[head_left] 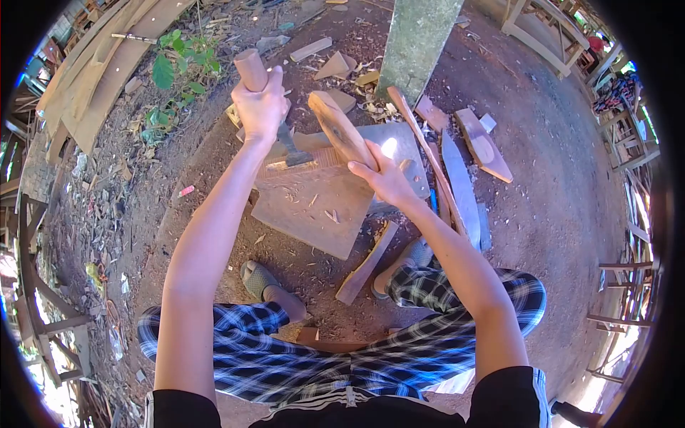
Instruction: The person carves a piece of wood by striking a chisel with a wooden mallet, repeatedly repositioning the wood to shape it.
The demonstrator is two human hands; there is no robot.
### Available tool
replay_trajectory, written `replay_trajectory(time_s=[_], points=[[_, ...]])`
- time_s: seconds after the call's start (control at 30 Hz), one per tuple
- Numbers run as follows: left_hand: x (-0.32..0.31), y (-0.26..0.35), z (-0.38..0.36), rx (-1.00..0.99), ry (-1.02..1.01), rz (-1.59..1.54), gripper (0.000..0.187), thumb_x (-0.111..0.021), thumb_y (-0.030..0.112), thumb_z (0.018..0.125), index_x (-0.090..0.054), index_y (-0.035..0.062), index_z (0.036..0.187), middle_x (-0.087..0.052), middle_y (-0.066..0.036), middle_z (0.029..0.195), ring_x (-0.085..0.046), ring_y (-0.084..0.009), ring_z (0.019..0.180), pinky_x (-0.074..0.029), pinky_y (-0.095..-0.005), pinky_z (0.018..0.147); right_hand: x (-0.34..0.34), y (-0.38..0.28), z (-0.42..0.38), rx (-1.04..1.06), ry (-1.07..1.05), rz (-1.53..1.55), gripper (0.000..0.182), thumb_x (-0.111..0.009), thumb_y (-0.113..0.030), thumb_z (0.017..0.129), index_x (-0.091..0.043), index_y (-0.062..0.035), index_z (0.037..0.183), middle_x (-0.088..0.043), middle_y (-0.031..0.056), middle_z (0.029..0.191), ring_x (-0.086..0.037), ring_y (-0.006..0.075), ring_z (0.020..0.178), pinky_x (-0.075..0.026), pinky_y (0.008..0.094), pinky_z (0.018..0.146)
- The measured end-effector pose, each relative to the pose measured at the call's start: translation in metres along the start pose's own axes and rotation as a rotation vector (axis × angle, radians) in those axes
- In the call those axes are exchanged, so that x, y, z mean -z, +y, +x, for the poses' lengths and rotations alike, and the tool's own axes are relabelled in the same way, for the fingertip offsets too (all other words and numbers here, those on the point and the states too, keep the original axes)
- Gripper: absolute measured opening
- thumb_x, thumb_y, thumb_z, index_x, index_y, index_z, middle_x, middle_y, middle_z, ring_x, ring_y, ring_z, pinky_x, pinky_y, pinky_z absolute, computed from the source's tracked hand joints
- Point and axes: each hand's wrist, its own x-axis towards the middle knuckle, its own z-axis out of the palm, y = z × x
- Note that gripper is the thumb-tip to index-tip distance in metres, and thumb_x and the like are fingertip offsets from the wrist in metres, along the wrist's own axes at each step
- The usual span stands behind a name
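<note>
Trousers in plaid spread wide at the near side, with a sandal on the foot at left. Between the feet lies a curved offcut. Just past it is a board strewn with shavings, a ribbed strip at its far part. The right hand is wrapped round a wooden club, raised over the board and tilted up to the left. The left hand is closed in a fist round the handle of a chisel, its edge down at the strip. Right of the board lies a long blade; beyond stand a post and a leafy plant.
</note>
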Motion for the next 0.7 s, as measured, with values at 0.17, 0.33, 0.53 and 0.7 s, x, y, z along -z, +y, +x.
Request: replay_trajectory(time_s=[0.17,0.33,0.53,0.7], points=[[0.005,0.0,0.003,-0.027,0.018,-0.01,0.021,-0.07,0.014,0.085,-0.053,0.0027,0.08,-0.047,0.0,0.054,-0.041,-0.0077,0.038,-0.032,-0.0239,0.035,0.001,-0.004,-0.003,0.017,0.015,-0.079,0.088,-0.061,-0.055,0.082,-0.033,-0.0014,0.145,-0.051,0.0274,0.132,-0.051,0.0372,0.123,-0.038,0.0383,0.102],[-0.004,0.0,0.0,-0.017,-0.007,0.029,0.022,-0.07,0.015,0.085,-0.052,0.0037,0.079,-0.047,0.0,0.054,-0.042,-0.0077,0.038,-0.032,-0.0242,0.035,0.002,-0.004,-0.005,0.092,0.039,-0.105,0.087,-0.062,-0.054,0.082,-0.034,0.0002,0.143,-0.05,0.027,0.133,-0.05,0.037,0.124,-0.038,0.0391,0.103],[-0.01,-0.014,-0.001,-0.206,-0.038,0.246,0.02,-0.071,0.016,0.082,-0.057,0.0019,0.077,-0.057,-0.002,0.061,-0.053,-0.0101,0.05,-0.042,-0.0272,0.047,0.003,-0.013,-0.01,0.069,0.048,-0.175,0.085,-0.063,-0.054,0.081,-0.036,-0.0016,0.143,-0.052,0.026,0.132,-0.05,0.0366,0.124,-0.039,0.0399,0.103],[-0.018,-0.018,-0.008,-0.308,-0.073,0.32,0.021,-0.071,0.019,0.08,-0.063,-0.0003,0.083,-0.065,-0.008,0.07,-0.062,-0.014,0.064,-0.05,-0.033,0.063,0.023,-0.068,0.003,-0.007,0.068,-0.065,0.083,-0.066,-0.051,0.082,-0.037,-0.0028,0.143,-0.06,0.0215,0.121,-0.059,0.0287,0.112,-0.045,0.0359,0.094]])
